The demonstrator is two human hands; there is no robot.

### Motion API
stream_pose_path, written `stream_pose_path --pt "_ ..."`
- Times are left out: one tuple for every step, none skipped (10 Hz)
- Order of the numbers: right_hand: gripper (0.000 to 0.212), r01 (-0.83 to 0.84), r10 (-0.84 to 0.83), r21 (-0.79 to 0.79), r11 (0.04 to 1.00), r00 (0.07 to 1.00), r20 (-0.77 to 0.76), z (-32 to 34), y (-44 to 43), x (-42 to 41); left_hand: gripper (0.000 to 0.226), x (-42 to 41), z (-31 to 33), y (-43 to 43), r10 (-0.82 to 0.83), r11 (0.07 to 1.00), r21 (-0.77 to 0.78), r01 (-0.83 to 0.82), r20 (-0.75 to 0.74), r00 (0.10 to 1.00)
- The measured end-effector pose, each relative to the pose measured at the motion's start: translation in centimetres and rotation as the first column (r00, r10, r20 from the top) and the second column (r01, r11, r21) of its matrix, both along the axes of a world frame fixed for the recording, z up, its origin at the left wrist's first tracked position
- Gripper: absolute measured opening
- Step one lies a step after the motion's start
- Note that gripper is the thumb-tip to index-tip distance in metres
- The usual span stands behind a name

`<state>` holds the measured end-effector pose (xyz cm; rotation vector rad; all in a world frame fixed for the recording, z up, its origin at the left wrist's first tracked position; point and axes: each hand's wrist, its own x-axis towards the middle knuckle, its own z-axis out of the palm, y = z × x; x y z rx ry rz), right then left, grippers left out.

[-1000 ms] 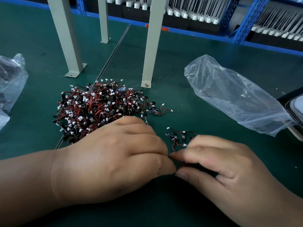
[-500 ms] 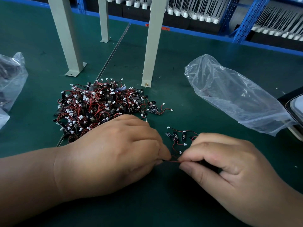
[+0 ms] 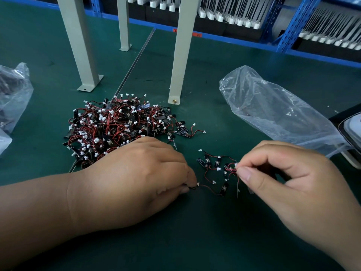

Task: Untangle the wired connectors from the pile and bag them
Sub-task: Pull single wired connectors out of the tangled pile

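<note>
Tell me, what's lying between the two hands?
In the head view, a small bunch of wired connectors lies on the green mat between the left hand and right hand.

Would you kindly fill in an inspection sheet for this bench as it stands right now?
Surface: green mat, bare in front.
Job's things: tangled pile left of centre; small cluster between the hands; clear bag lying right.
Clutter: second bag at left edge; dark device at right edge.
Grippers: left hand pinches one wire end; right hand pinches the cluster.
Cables: red-black leads only.
Surroundings: beige posts, blue shelving behind.
</note>
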<state>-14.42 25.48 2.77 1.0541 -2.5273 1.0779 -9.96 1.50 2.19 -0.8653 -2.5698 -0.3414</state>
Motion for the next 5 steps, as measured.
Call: stream_pose_path --pt "0.017 -0.021 0.021 -0.012 1.0 1.0 0.019 0.08 0.14 -0.15 0.023 -0.01 0.2 -0.09 -0.022 0.999 -0.045 0.022 0.0 1.0" --pt "0.013 -0.059 0.061 -0.032 0.998 0.996 0.07 0.08 -0.11 -0.29 0.024 0.04 0.28 -0.14 -0.037 0.998 -0.043 0.037 -0.007 0.999" --pt "0.009 -0.091 0.088 0.023 0.996 0.99 0.114 -0.26 -0.14 -0.24 0.025 0.11 0.35 -0.15 -0.042 0.998 -0.037 0.042 -0.001 0.999" --pt "0.005 -0.064 0.05 0.125 0.99 0.992 0.113 -0.69 -0.12 -0.35 0.024 0.08 0.35 -0.19 -0.042 0.999 -0.029 0.042 -0.004 0.999" --pt "0.002 -0.039 0.021 0.165 0.986 0.993 0.113 -0.8 -0.17 -0.27 0.016 0.19 0.35 -0.25 -0.052 0.998 -0.025 0.052 -0.014 0.999"
